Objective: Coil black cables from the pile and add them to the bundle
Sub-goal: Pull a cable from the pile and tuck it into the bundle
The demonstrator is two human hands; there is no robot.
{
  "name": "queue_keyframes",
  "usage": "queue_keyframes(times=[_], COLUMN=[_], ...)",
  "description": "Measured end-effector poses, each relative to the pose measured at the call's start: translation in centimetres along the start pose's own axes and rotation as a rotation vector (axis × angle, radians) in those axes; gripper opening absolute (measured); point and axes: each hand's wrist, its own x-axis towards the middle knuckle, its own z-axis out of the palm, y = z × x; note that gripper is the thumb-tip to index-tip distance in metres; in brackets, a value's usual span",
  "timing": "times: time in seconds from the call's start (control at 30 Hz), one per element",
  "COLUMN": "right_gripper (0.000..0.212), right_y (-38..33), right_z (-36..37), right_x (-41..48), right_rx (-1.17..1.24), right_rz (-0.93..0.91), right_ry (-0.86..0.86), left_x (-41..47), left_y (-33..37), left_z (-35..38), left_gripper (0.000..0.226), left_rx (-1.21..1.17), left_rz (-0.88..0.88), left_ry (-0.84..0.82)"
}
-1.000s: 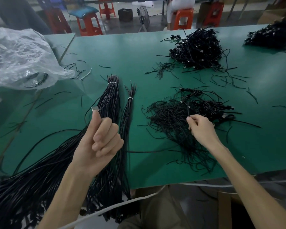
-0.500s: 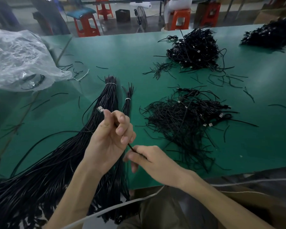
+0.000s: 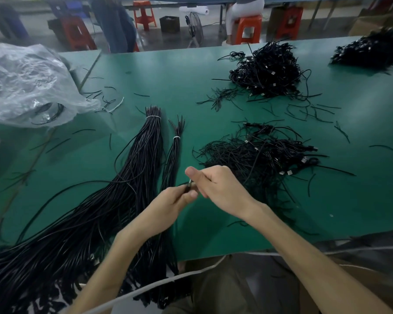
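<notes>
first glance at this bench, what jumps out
Two hands sit close together at the near middle: the left hand and the right hand both pinch one thin black cable between them. To their left, a long tied bundle fans out toward the near edge. To their right, a tangled pile lies on the green table.

Your green table [image 3: 159,71] | tied bundles [image 3: 145,150] front-left edge | loose pile [image 3: 247,155] centre | plastic bag [image 3: 25,82] left edge | heap [image 3: 268,71] far edge

Wide green table [image 3: 145,64] stretching left to right, grey floor [image 3: 168,39] past its far edge, orange stools [image 3: 249,28], small floor fan [image 3: 195,24], cardboard box [image 3: 370,24] far right, dim flat light
</notes>
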Motion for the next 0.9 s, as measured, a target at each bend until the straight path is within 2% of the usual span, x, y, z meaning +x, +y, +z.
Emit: queue_keyframes(times=[0.17, 0.3, 0.37, 0.43, 0.53, 0.6, 0.63, 0.7, 0.8, 0.87, 0.9], right_gripper=[0.068, 0.069, 0.068, 0.067, 0.072, 0.074, 0.076, 0.073, 0.066, 0.067, 0.067], right_y=[-0.5, -0.5, 0.1, 1.0, 2.8, 3.9, 4.5, 5.2, 5.0, 3.9, 3.1], right_z=[1.6, 3.7, 4.4, 4.5, 3.4, 2.2, 1.5, 0.2, -1.1, -1.3, -1.1], right_x=[-0.2, -1.0, -1.4, -1.6, -1.4, -0.9, -0.6, 0.1, 1.1, 1.5, 1.6], right_rx=[0.158, 0.193, 0.169, 0.123, -0.167, -0.414, -0.48, -0.534, -0.456, -0.329, -0.289], right_rz=[-0.009, -0.02, -0.021, -0.004, -0.019, -0.057, -0.054, -0.04, -0.054, -0.09, -0.111], right_ry=[0.124, 0.049, -0.006, -0.044, -0.087, -0.087, -0.073, -0.002, 0.175, 0.273, 0.299], left_x=[0.1, 0.6, 0.9, 0.8, -0.1, -0.9, -1.2, -2.0, -2.2, -1.5, -1.2], left_y=[-0.5, 0.0, 0.5, 0.9, 0.8, 0.7, 0.6, 0.4, -0.1, -0.6, -0.8], left_z=[1.9, 2.3, 1.6, 0.5, -1.2, -2.0, -2.2, -2.2, -0.8, 0.8, 1.6], left_gripper=[0.051, 0.064, 0.065, 0.056, 0.039, 0.046, 0.049, 0.053, 0.047, 0.043, 0.042], left_rx=[-0.535, -0.943, -1.16, -1.397, -1.541, -1.48, -1.372, -0.953, -0.186, 0.135, 0.171], left_rz=[0.031, 0.015, 0.027, 0.012, 0.027, 0.034, 0.033, 0.011, -0.059, -0.126, -0.138], left_ry=[0.085, 0.185, 0.236, 0.289, 0.297, 0.218, 0.152, 0.009, -0.237, -0.233, -0.159])
